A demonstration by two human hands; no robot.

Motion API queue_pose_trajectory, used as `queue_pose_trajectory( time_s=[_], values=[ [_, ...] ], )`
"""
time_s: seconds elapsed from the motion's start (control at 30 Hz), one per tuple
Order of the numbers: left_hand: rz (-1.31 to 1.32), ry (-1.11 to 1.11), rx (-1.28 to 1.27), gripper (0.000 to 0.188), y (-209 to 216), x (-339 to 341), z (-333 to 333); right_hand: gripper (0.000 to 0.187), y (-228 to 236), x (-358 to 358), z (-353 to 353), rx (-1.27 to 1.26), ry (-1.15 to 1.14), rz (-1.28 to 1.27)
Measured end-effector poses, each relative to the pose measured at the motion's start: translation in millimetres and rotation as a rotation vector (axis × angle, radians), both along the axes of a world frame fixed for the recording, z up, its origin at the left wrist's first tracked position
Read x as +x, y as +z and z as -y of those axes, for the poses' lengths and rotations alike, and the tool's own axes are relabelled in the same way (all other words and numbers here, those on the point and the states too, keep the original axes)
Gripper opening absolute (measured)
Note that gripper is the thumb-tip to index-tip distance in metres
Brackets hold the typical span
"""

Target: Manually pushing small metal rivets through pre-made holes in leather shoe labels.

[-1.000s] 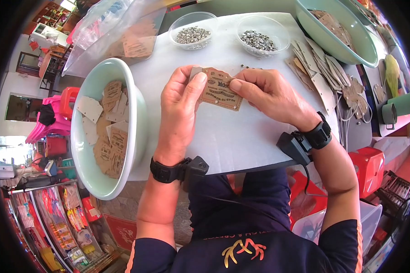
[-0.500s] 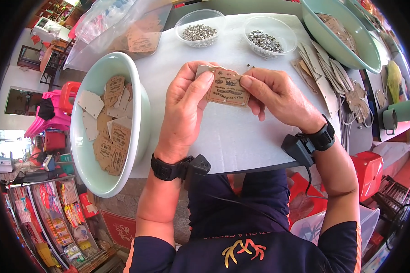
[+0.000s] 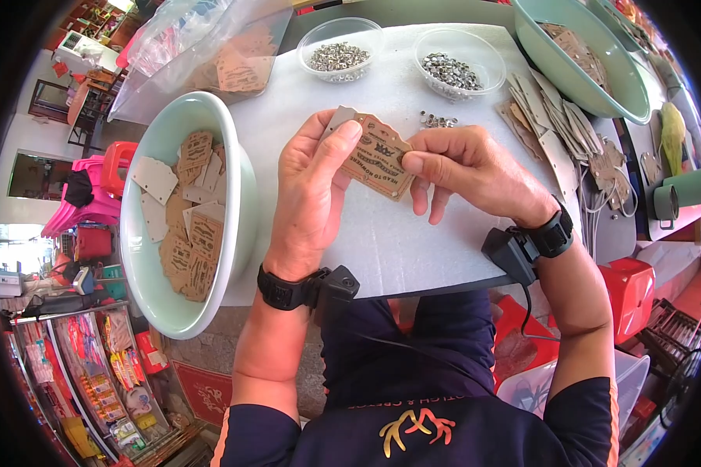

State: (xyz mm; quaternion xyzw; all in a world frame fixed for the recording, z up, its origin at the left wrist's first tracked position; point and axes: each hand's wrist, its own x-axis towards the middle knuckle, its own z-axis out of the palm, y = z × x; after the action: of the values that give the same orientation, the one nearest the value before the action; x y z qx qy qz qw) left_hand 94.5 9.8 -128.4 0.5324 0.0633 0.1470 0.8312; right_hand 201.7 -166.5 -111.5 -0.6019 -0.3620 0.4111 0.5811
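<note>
My left hand point(image 3: 317, 175) pinches a brown printed cardboard tag point(image 3: 376, 167) between thumb and fingers, above the white-covered table. A grey-white piece of card point(image 3: 341, 117) shows behind its upper left edge. My right hand point(image 3: 475, 171) grips the tag's right edge with thumb and forefinger, its other fingers hanging below. The tag is tilted, sloping down to the right. Beyond the right hand lies a small pile of metal pieces point(image 3: 438, 121) on the white sheet. Whether a small metal piece sits under my right thumb cannot be seen.
A pale green basin point(image 3: 244, 202) with brown and white tags stands at left. Two clear bowls of small metal pieces, one left point(image 3: 340, 50) and one right point(image 3: 461, 66), sit at the back. Stacked tags point(image 3: 549, 117) and another green basin point(image 3: 627, 89) are at right.
The tag has turned clockwise, its right end dropping lower. My right hand has shifted slightly down, so the small metal pile behind it shows more. Both hands still hold the tag.
</note>
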Motion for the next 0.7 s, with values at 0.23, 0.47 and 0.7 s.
queue_pose_trajectory(
  time_s=[0.23, 0.47, 0.7],
  values=[
    [-0.008, 0.028, -0.023, 0.019, -0.9, 0.2, 1.1, 0.040, 6.1, 0.2, 2.2, -0.066, 0.001, -0.039],
    [-0.012, 0.032, -0.017, 0.022, -0.5, -0.1, 2.5, 0.040, 0.0, -0.3, 0.2, -0.025, -0.021, 0.018],
    [-0.017, 0.019, 0.062, 0.024, -0.1, -0.4, 1.4, 0.038, 0.0, 0.1, 1.0, -0.063, -0.053, 0.116]
  ],
)
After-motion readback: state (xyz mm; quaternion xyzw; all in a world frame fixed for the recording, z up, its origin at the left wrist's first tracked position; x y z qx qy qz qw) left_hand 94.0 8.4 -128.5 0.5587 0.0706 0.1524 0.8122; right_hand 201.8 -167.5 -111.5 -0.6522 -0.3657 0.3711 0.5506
